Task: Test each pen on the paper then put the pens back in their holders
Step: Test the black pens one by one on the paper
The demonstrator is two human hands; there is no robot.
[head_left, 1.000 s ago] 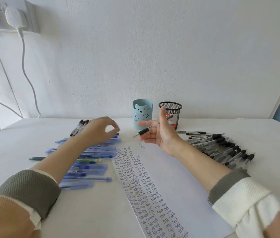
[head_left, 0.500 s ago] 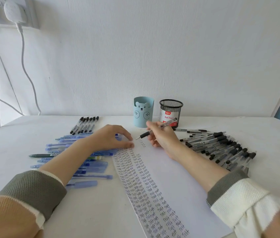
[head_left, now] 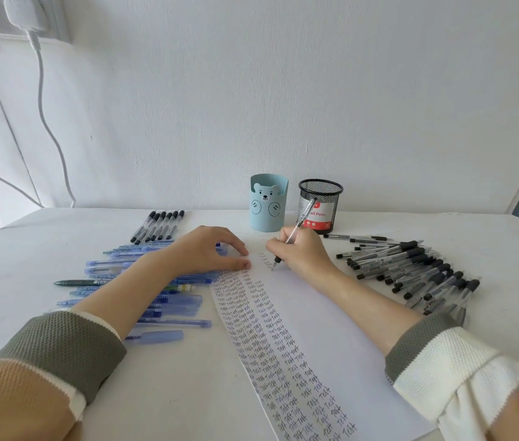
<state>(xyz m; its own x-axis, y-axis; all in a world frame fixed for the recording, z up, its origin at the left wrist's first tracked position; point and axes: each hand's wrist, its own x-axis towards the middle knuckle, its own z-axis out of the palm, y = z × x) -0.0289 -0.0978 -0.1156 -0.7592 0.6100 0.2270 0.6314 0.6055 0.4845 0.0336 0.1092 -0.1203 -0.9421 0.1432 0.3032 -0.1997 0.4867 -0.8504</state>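
Observation:
My right hand (head_left: 302, 254) grips a clear pen with a black tip (head_left: 299, 224), its point down on the white paper (head_left: 340, 338) near the sheet's far end. My left hand (head_left: 207, 249) presses its fingertips on the paper's far left corner. Columns of the written word "Test" run down the paper's left side. A light blue bear holder (head_left: 267, 206) and a black mesh holder (head_left: 321, 205) stand at the back, side by side. Several blue pens (head_left: 162, 300) lie to the left of the paper. A pile of black pens (head_left: 410, 268) lies to its right.
A row of several black pens (head_left: 159, 226) lies at the back left, and a dark green pen (head_left: 76, 282) lies left of the blue ones. White cables (head_left: 40, 90) hang from a wall socket at the upper left. The white table (head_left: 29, 237) meets the wall behind the holders.
My right hand turned over and brought the pen down from the air until its tip met the paper. My left hand dropped from above the blue pens onto the paper's corner.

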